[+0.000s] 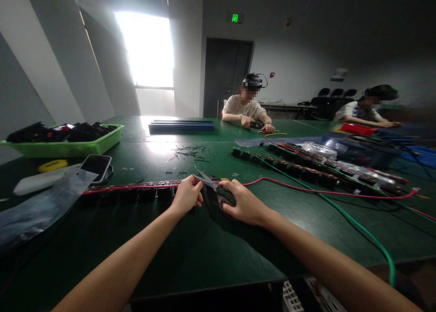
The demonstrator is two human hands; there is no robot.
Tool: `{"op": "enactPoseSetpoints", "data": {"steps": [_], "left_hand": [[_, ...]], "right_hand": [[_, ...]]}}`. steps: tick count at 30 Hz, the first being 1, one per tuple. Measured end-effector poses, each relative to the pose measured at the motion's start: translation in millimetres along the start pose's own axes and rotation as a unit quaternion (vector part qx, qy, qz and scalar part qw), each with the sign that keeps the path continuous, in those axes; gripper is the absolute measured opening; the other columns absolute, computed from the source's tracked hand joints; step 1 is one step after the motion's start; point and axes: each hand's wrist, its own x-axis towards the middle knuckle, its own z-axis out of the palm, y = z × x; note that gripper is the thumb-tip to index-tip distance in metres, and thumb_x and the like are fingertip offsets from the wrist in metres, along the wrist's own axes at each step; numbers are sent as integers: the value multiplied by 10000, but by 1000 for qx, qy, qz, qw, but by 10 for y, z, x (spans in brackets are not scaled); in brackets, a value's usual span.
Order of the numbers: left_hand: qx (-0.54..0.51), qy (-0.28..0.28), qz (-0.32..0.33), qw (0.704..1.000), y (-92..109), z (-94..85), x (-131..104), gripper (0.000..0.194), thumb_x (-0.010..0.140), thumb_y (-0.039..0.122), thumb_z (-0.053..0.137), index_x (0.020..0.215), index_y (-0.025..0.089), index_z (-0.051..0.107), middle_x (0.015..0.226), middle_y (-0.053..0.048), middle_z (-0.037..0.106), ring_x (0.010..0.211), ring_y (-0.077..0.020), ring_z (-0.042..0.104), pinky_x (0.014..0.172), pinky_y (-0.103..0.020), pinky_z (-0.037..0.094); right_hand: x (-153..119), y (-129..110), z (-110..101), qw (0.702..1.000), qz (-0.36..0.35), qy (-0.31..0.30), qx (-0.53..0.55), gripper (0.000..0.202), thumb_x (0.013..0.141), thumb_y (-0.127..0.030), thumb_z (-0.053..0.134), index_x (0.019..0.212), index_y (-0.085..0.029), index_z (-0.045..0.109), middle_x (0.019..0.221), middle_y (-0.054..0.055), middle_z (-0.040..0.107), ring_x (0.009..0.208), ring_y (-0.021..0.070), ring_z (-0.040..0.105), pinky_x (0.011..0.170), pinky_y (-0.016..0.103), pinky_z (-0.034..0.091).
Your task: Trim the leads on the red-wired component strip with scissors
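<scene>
My left hand (187, 195) is closed around the end of a red wire (136, 186), which runs along a row of black parts (132, 197) on the green table. Scissors (206, 179) with dark handles are in my right hand (244, 202), its fingers wrapped round them. The blades are spread and point up and left, close to my left fingertips. From near my right hand a red wire (299, 187) stretches away to the right, crossing a green wire (344, 214).
A green basket (105, 141) of black parts, a phone (96, 168) and a plastic bag (44, 207) lie left. Wire scraps (189, 153) lie ahead. Wired black strips (296, 168) are at right. Two people (243, 107) sit across the green table (204, 262).
</scene>
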Motion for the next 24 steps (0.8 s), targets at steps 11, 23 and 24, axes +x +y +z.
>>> {"op": "enactPoseSetpoints", "data": {"steps": [11,23,24], "left_hand": [[-5,-1,-7,1000,-8,0,2,191,868,298,488,935,135,560,423,41,546,298,-101,515,299,-140,324],[-10,0,-10,1000,4,-7,-1,230,855,341,530,925,126,574,428,33,555,301,-89,513,304,-127,313],[-9,0,-10,1000,7,-7,-2,224,856,334,526,926,127,573,429,33,554,300,-90,512,303,-129,313]], "right_hand": [[0,25,14,1000,-5,5,0,521,745,-179,599,1252,-207,483,1100,90,524,991,213,525,920,360,409],[4,32,7,1000,-8,5,-13,525,744,-167,600,1254,-219,484,1131,89,529,1004,218,534,908,363,415],[5,31,5,1000,-8,3,-13,523,747,-168,597,1255,-217,483,1135,91,529,1009,219,534,911,365,414]]}}
